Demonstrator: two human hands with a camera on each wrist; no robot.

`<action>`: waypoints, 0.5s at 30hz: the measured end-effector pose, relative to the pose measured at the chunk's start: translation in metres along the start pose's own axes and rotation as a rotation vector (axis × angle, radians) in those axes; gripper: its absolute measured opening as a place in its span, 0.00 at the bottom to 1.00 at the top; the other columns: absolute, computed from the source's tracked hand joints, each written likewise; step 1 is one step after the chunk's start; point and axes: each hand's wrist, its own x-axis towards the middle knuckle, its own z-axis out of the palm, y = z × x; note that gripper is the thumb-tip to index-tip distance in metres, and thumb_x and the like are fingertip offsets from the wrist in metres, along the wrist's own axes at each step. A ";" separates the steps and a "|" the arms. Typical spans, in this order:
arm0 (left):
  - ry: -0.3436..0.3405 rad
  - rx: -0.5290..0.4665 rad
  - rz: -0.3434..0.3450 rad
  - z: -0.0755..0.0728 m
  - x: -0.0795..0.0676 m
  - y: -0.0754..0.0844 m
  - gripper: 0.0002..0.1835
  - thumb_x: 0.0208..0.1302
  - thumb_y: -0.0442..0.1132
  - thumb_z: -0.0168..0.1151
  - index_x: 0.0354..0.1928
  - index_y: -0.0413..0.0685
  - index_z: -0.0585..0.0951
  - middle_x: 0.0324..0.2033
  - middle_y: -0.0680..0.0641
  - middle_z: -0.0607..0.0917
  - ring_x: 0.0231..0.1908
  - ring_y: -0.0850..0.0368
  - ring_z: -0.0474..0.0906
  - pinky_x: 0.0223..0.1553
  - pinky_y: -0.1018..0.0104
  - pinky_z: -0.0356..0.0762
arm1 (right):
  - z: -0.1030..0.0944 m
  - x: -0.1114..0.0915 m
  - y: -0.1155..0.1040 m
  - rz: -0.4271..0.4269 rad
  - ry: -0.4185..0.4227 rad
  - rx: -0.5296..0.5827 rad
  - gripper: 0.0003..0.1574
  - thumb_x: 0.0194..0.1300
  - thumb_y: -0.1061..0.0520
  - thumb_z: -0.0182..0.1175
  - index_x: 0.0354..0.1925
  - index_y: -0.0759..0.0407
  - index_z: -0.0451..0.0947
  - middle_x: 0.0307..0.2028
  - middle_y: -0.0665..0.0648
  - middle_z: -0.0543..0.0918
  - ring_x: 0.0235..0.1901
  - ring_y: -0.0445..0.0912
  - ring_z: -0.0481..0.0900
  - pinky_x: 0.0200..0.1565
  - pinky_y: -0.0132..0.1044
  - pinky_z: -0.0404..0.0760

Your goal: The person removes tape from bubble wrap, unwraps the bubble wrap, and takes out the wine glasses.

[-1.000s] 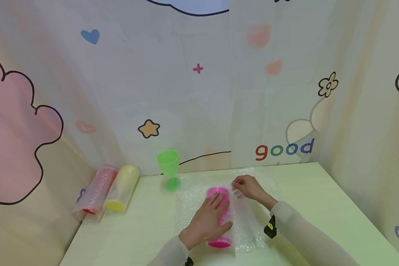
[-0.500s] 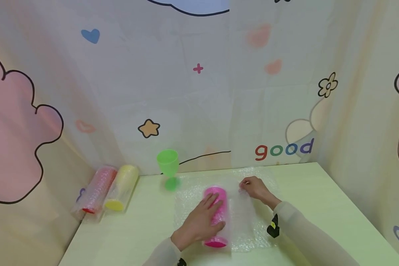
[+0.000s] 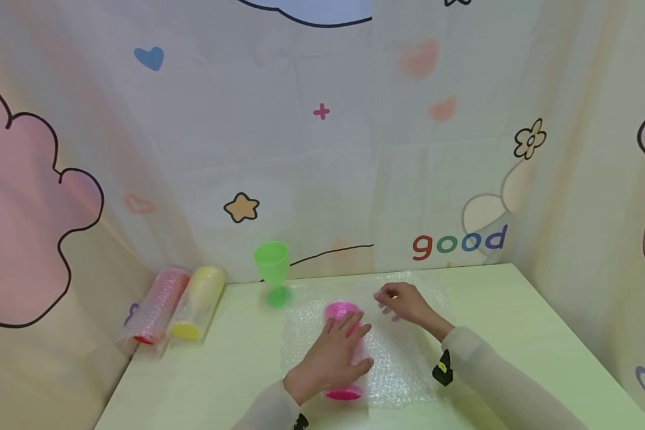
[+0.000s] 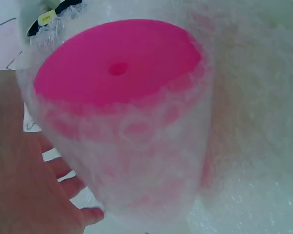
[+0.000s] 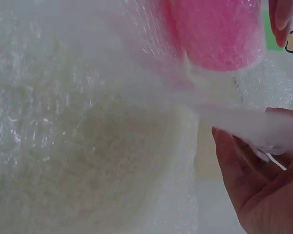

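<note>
A pink goblet lies on its side under a layer of bubble wrap, its round base toward the person. My left hand rests over its middle with fingers spread; in the left wrist view the pink base shows large beside my left palm. To the right and farther back, my right hand pinches the edge of the bubble wrap sheet between thumb and fingers. In the right wrist view, a lifted strip of wrap runs from the goblet into my right hand.
A green goblet stands upright at the table's back edge, close to the sheet's far left corner. On the left lie two wrapped rolls, one red and one yellow. A printed curtain hangs behind the table.
The pink goblet has shifted a little left under my left hand. My right hand moved right with the wrap's edge, then came back left toward the goblet.
</note>
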 end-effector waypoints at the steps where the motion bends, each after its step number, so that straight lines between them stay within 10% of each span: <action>1: -0.008 0.018 0.004 0.000 0.001 0.002 0.35 0.62 0.63 0.48 0.68 0.58 0.63 0.72 0.49 0.56 0.73 0.51 0.49 0.70 0.42 0.49 | 0.000 -0.001 -0.002 -0.019 0.005 -0.020 0.17 0.64 0.47 0.57 0.42 0.58 0.79 0.33 0.56 0.83 0.30 0.45 0.82 0.27 0.35 0.83; 15: -0.071 0.059 -0.030 0.001 -0.009 -0.010 0.37 0.62 0.64 0.46 0.70 0.55 0.61 0.72 0.49 0.55 0.73 0.51 0.46 0.71 0.47 0.48 | -0.008 0.000 0.017 0.115 0.071 -0.147 0.16 0.66 0.50 0.55 0.39 0.61 0.80 0.29 0.56 0.84 0.25 0.43 0.80 0.24 0.33 0.80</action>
